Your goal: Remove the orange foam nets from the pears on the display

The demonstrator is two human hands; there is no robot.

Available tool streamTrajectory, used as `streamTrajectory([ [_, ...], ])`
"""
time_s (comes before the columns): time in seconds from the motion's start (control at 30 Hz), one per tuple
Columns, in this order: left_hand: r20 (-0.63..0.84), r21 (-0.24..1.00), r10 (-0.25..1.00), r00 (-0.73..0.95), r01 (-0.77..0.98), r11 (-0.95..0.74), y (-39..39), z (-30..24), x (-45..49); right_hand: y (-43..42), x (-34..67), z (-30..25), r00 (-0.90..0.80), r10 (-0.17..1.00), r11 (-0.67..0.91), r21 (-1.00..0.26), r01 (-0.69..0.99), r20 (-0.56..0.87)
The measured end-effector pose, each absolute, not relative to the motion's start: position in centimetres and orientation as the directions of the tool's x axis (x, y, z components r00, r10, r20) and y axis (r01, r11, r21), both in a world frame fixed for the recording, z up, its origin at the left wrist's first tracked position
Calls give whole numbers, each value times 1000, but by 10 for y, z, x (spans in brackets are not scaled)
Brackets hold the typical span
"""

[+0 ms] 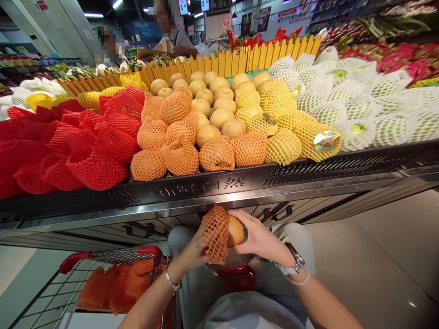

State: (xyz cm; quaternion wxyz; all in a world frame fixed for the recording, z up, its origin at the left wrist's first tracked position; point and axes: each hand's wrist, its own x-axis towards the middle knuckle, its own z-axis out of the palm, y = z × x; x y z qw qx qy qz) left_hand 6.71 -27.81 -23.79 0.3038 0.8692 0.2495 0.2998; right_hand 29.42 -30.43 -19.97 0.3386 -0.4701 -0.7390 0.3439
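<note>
Above my lap, my right hand [252,233] grips a round yellow-brown pear [235,230] from its right side. My left hand [197,249] is closed on an orange foam net sleeve [216,235], its fingers mostly hidden behind and inside the mesh. The sleeve's open end meets the pear's left side and covers part of it. On the display in front lie bare pears [224,105] of the same kind. Around them sit several fruits in orange nets [181,157].
Red-netted fruit [99,157] fills the left of the display, yellow-netted fruit [283,146] and white-netted fruit [358,132] the right. A dark ledge [254,180] runs along its front. A wire cart [73,283] with orange nets [116,285] stands at lower left. Two people are beyond the yellow fence [222,64].
</note>
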Motion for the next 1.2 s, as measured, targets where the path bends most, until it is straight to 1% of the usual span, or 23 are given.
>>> streamTrajectory([
  [0.07,329,724,638,696,247,-643,-279,-232,69,-302,293,-205,-329,929,311,-841,443,170],
  [0.13,308,767,667,679,237,-596,-278,-229,69,-300,292,-210,-304,940,266,-885,381,151],
  [0.17,304,785,682,665,231,-575,-277,-228,69,-299,292,-213,-292,946,234,-919,319,140],
  [0.23,309,813,723,618,222,-538,-274,-231,67,-296,290,-216,-275,953,174,-974,143,130],
  [0.3,318,832,777,543,233,-503,-270,-236,64,-294,289,-219,-263,956,130,-991,-17,130],
  [0.33,323,836,808,493,250,-487,-268,-239,63,-293,288,-219,-251,959,117,-991,-64,129],
  [0.4,332,837,848,414,285,-467,-263,-242,62,-292,288,-219,-212,969,104,-989,-101,123],
  [0.53,253,884,873,417,267,-383,-257,-238,64,-291,289,-217,-156,983,85,-993,-82,97],
  [0.6,208,915,888,411,239,-325,-257,-234,67,-290,290,-216,-165,983,71,-996,-57,80],
  [0.67,192,924,899,393,238,-301,-257,-233,69,-290,290,-216,-183,981,59,-998,-36,65],
  [0.8,217,888,852,477,267,-376,-261,-239,71,-289,285,-220,-224,974,39,-999,26,32],
  [0.87,238,852,823,515,297,-432,-263,-243,73,-288,282,-223,-219,976,36,-995,90,16],
  [0.93,250,826,820,515,328,-458,-264,-246,75,-287,279,-227,-198,980,32,-991,131,5],
  [1.07,222,869,862,456,309,-387,-266,-248,80,-289,274,-231,-178,984,57,-990,128,34],
  [1.13,208,898,885,417,278,-342,-267,-249,81,-294,272,-231,-166,983,102,-980,173,73],
  [1.2,214,912,908,360,261,-318,-267,-252,81,-302,268,-229,-139,981,170,-949,265,137],
])
